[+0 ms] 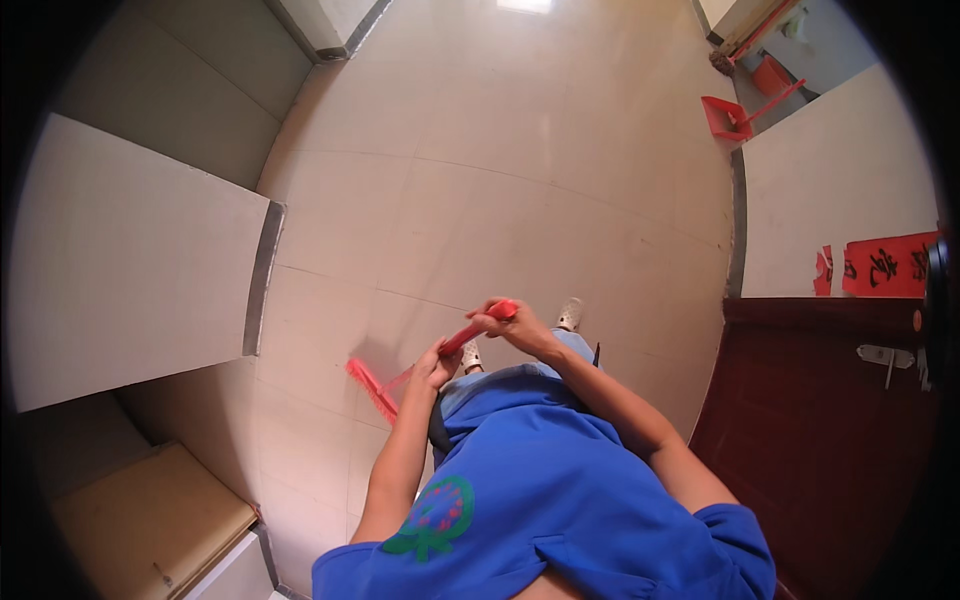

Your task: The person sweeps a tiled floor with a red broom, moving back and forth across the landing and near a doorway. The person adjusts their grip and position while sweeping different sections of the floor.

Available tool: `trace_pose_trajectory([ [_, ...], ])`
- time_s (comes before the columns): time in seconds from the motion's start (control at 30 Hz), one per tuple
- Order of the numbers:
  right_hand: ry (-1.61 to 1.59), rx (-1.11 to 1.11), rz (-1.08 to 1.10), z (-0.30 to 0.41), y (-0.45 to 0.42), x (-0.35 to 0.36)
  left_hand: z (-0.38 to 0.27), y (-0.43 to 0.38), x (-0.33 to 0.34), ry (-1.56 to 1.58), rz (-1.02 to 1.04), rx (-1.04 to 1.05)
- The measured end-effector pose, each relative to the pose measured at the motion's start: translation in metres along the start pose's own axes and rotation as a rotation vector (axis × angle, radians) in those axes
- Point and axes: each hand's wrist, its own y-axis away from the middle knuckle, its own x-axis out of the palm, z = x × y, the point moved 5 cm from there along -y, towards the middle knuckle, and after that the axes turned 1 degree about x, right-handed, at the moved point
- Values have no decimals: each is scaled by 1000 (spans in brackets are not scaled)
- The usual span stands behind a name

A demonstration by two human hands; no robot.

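A red broom slants across the front of my body. Its bristled head (370, 388) is low on my left, over the tiled floor. My right hand (521, 328) is wrapped around the top end of the red broom handle (466, 336). Lower down the same handle, my left hand (435, 365) has its fingers around it. The stretch of handle just below my left hand is partly hidden by that hand and forearm. Whether the bristles press on the floor, I cannot tell.
Light tiles (480, 217) cover the floor. A red dustpan (726, 118) sits by the doorway at the upper right, near an orange bucket (771, 76) and a mop head (721, 63). White walls (150, 262) jut in from the left. A dark red door (810, 427) stands right; a wooden door (150, 517) lower left.
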Motion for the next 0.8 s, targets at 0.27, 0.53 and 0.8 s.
trace_pose_trajectory([
  [0.27,-89,-114,-667,53,112,-225,157,-99,224,-245,26,-240],
  [0.53,107,-249,-1043,145,190,-351,282,-168,407,-482,370,-185],
  [0.8,268,-343,-1058,187,208,-339,272,-134,428,-325,365,-144],
])
